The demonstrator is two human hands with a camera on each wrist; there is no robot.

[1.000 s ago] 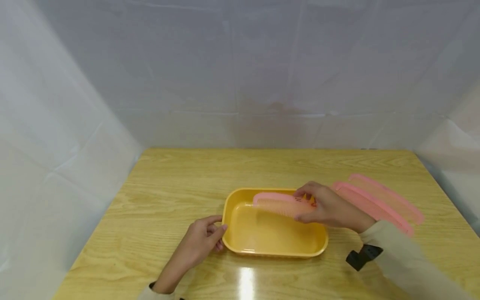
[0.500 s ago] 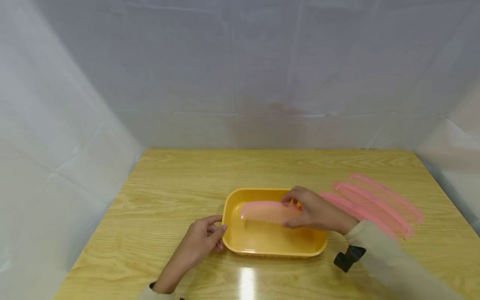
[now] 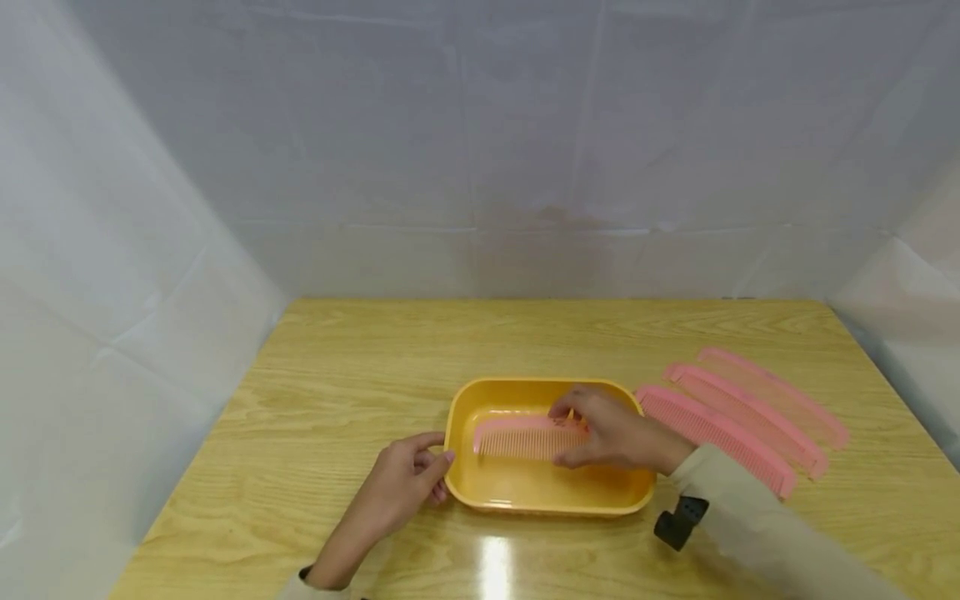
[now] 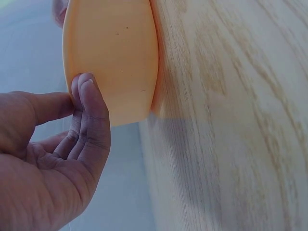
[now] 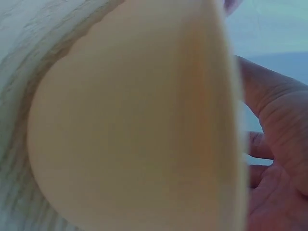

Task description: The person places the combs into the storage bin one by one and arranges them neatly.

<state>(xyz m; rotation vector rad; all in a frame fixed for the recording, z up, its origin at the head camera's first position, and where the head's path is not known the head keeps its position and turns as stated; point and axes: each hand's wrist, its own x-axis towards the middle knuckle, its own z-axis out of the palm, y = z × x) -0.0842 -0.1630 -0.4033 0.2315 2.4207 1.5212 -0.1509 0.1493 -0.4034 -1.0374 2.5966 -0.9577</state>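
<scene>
We look down on a wooden table (image 3: 360, 367), where two hands are at work around a shallow yellow tray (image 3: 517, 485) with rounded corners. The left hand (image 3: 397, 483) is at the tray's left end, thumb and fingers pinching the rim; from the left wrist we see the fingertips gathered at that edge, against the outer wall. The right hand (image 3: 611, 429) reaches over the tray's right end and holds a pink comb (image 3: 517, 439) between fingers on its spine and thumb on its toothed side. The comb lies lengthwise inside the tray, teeth toward us, with small dark red marks near the fingers; we cannot tell whether it touches the tray's floor. In the right wrist view the tray's wall hides the fingertips.

To the right of the tray, three more pink combs lie slanted in a row, roughly parallel: the nearest comb (image 3: 708, 425) beside the tray and partly behind the forearm, the middle comb (image 3: 746, 406) next, and the farthest comb (image 3: 780, 386) beyond. We notice a pale sleeve (image 3: 765, 517) on the right arm, a black device (image 3: 681, 522) at its wrist, and whitish sheeting (image 3: 465, 150) behind the table.
</scene>
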